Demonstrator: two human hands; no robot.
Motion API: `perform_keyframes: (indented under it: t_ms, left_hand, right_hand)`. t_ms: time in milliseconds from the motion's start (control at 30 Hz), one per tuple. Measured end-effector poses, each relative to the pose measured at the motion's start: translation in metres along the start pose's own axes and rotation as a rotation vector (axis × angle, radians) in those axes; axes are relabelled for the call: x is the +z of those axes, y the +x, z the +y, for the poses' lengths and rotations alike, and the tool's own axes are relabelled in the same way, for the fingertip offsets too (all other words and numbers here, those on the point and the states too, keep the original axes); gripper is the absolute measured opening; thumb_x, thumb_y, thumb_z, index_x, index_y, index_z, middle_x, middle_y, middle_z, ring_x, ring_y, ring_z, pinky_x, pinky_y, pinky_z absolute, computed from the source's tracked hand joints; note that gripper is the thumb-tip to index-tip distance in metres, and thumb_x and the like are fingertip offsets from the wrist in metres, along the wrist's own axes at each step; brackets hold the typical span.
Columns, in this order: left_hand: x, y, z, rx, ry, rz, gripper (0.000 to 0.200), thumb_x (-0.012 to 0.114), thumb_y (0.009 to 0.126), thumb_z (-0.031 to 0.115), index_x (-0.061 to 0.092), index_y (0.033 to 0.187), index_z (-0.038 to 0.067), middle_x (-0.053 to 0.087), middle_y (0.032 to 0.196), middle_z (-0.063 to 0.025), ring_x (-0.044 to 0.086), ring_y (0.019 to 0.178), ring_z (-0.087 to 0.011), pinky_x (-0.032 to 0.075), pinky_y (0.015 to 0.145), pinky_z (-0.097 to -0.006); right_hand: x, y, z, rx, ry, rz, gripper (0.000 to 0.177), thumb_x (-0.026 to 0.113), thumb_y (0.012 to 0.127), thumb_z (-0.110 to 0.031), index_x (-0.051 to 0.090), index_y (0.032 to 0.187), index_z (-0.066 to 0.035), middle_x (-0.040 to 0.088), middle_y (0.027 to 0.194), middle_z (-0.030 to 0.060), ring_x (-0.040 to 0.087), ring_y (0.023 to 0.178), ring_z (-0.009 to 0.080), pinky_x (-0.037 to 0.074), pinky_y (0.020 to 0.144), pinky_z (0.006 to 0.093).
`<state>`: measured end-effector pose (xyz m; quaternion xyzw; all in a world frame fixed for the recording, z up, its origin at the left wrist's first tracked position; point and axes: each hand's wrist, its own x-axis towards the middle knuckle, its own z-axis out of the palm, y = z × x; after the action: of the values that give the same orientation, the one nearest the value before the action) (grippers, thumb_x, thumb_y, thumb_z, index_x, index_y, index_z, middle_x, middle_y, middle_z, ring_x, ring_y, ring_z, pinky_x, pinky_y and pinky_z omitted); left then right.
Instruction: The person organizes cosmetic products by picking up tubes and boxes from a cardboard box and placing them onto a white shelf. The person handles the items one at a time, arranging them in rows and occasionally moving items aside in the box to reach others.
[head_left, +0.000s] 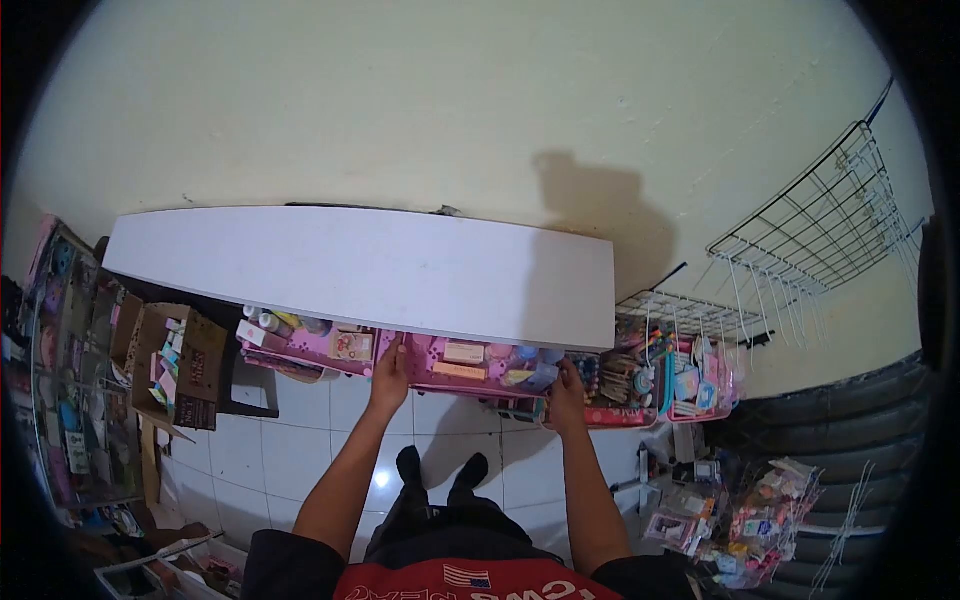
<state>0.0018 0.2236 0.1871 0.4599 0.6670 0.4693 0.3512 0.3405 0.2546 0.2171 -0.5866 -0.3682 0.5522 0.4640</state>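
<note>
A pink plastic basket (425, 380) sticks out from under the front edge of a white shelf top (370, 265). My left hand (392, 368) is closed on its left end, fingers up along the side. At its right end my right hand (567, 390) grips the rim, with the fingertips partly hidden. Inside lie small boxes (462, 352), an orange box (458, 371) and some clear and blue plastic packs (540, 374). The shelf top covers the basket's back part.
Left of it stands another pink basket (310, 347) with bottles and boxes. A cardboard box (150, 345) of small cartons and a glass display case (85, 390) are farther left. Right are baskets of goods (690, 385), wire racks (815, 215) with hooks, and bagged items (765, 525).
</note>
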Motion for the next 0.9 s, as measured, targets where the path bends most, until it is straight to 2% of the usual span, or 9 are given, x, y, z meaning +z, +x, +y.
perform_keyframes:
  t_ms: [100, 167, 233, 300, 367, 433, 500, 600, 900]
  left_hand:
    - [-0.007, -0.02, 0.047, -0.101, -0.006, -0.009, 0.045, 0.044, 0.109, 0.021, 0.046, 0.146, -0.006, 0.066, 0.124, -0.0219, 0.064, 0.111, -0.0245, 0.049, 0.097, -0.0328]
    - [-0.007, -0.029, 0.034, 0.065, 0.046, 0.084, 0.045, 0.046, 0.108, 0.019, 0.047, 0.145, -0.006, 0.067, 0.117, -0.0184, 0.064, 0.098, -0.0222, 0.051, 0.088, -0.0327]
    - [-0.018, -0.048, 0.072, -0.134, 0.065, -0.005, 0.045, 0.048, 0.107, 0.019, 0.048, 0.144, -0.007, 0.068, 0.114, -0.0171, 0.064, 0.094, -0.0198, 0.052, 0.084, -0.032]
    - [-0.022, -0.062, 0.069, -0.094, 0.093, 0.027, 0.045, 0.049, 0.107, 0.02, 0.048, 0.143, -0.007, 0.068, 0.116, -0.0185, 0.065, 0.098, -0.02, 0.052, 0.086, -0.0325]
    - [-0.027, -0.073, 0.064, -0.154, 0.087, -0.021, 0.048, 0.046, 0.109, 0.024, 0.046, 0.146, -0.006, 0.056, 0.141, -0.0247, 0.053, 0.134, -0.0301, 0.04, 0.111, -0.0348]
    - [-0.026, -0.089, 0.053, -0.161, 0.045, -0.015, 0.048, 0.048, 0.108, 0.023, 0.045, 0.146, -0.006, 0.056, 0.143, -0.0235, 0.053, 0.134, -0.0279, 0.039, 0.112, -0.0338]
    - [-0.024, -0.102, 0.032, -0.036, 0.072, 0.05, 0.043, 0.051, 0.106, 0.02, 0.051, 0.144, -0.001, 0.064, 0.13, -0.0238, 0.065, 0.115, -0.0258, 0.051, 0.096, -0.0347]
    - [-0.024, -0.123, 0.025, -0.116, -0.013, 0.036, 0.044, 0.053, 0.105, 0.018, 0.05, 0.145, 0.0, 0.064, 0.13, -0.0221, 0.064, 0.117, -0.0262, 0.05, 0.098, -0.0348]
    - [-0.082, -0.143, 0.049, -0.023, -0.092, 0.023, 0.04, 0.056, 0.104, 0.014, 0.052, 0.141, -0.001, 0.064, 0.13, -0.0166, 0.06, 0.126, -0.0226, 0.044, 0.108, -0.0348]
  right_hand:
    - [-0.003, 0.003, 0.011, -0.044, 0.039, -0.044, 0.036, 0.054, 0.106, -0.015, 0.053, 0.14, -0.001, 0.062, 0.129, 0.0108, 0.059, 0.116, 0.0165, 0.047, 0.099, 0.0301]
    - [-0.002, 0.0, 0.013, -0.131, -0.082, 0.02, 0.039, 0.053, 0.106, -0.016, 0.052, 0.142, -0.001, 0.061, 0.133, 0.0118, 0.058, 0.119, 0.0177, 0.045, 0.102, 0.0304]
    - [-0.002, -0.006, 0.012, -0.126, -0.033, -0.01, 0.04, 0.051, 0.106, -0.016, 0.05, 0.144, 0.0, 0.06, 0.137, 0.0122, 0.058, 0.121, 0.0189, 0.044, 0.103, 0.0304]
    - [-0.003, -0.019, 0.003, -0.239, -0.207, 0.032, 0.041, 0.051, 0.106, -0.018, 0.051, 0.143, 0.001, 0.06, 0.134, 0.0115, 0.058, 0.118, 0.018, 0.044, 0.102, 0.0301]
    - [-0.006, -0.021, 0.02, -0.272, -0.09, 0.047, 0.041, 0.052, 0.106, -0.02, 0.052, 0.142, 0.001, 0.061, 0.126, 0.0104, 0.059, 0.112, 0.0172, 0.045, 0.099, 0.0301]
    - [-0.007, -0.028, 0.022, -0.255, -0.002, 0.124, 0.039, 0.049, 0.108, -0.021, 0.052, 0.14, 0.002, 0.062, 0.122, 0.0095, 0.06, 0.108, 0.0172, 0.047, 0.096, 0.0296]
    - [-0.004, -0.037, 0.025, -0.293, -0.001, 0.18, 0.033, 0.05, 0.107, -0.019, 0.056, 0.133, 0.001, 0.061, 0.11, 0.0058, 0.059, 0.098, 0.0144, 0.047, 0.09, 0.0286]
    - [-0.011, -0.053, 0.045, -0.303, -0.084, 0.269, 0.019, 0.052, 0.105, -0.016, 0.06, 0.114, -0.001, 0.06, 0.102, 0.0035, 0.057, 0.091, 0.0122, 0.048, 0.079, 0.0277]
    - [0.046, -0.103, 0.049, -0.253, 0.017, 0.149, 0.012, 0.056, 0.104, -0.014, 0.061, 0.108, -0.003, 0.064, 0.098, 0.0047, 0.063, 0.088, 0.0137, 0.053, 0.076, 0.0271]
